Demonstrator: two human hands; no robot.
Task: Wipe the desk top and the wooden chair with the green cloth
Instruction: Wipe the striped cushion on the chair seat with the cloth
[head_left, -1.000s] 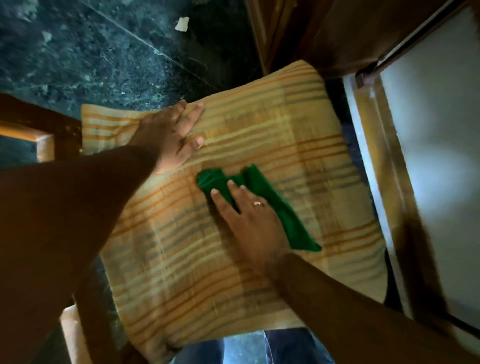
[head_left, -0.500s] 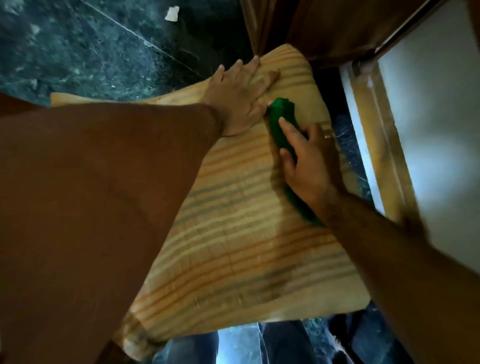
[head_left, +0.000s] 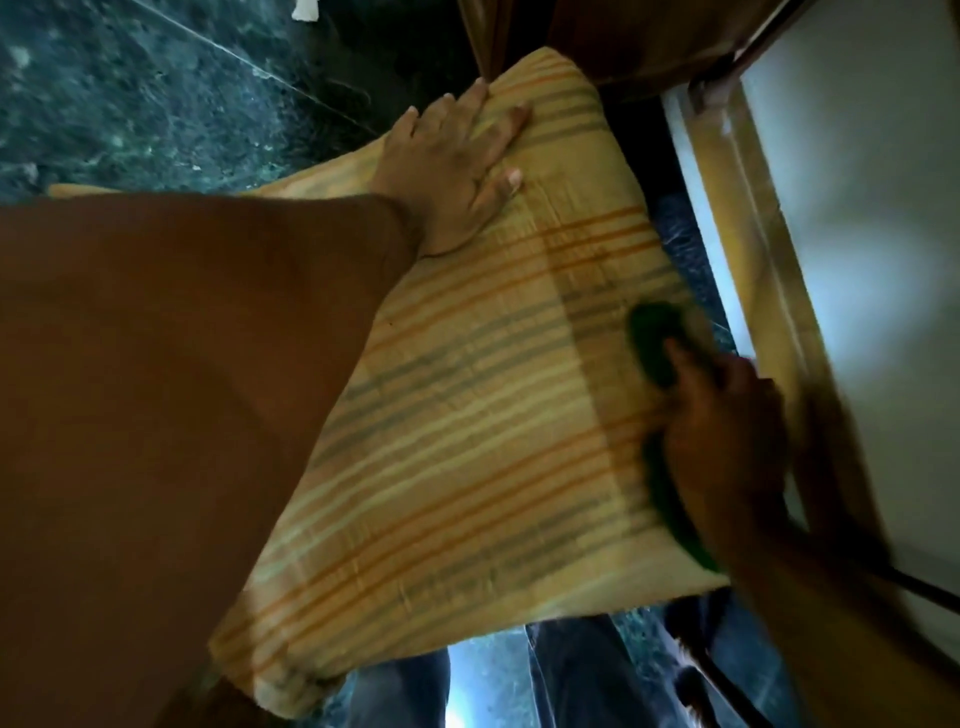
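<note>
on the striped cushion (head_left: 467, 441), right hand (head_left: 727, 447) presses green cloth (head_left: 652, 343).

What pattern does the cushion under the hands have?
The cushion is pale yellow with orange and grey-blue stripes, shown clearly in the head view.

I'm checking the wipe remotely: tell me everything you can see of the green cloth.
The green cloth looks like soft, bright green fabric, bunched and motion-blurred. The right hand presses it flat on the striped cushion near its right edge. The hand covers its middle; green shows past the fingertips and below the wrist. Weave and folds cannot be told.
</note>
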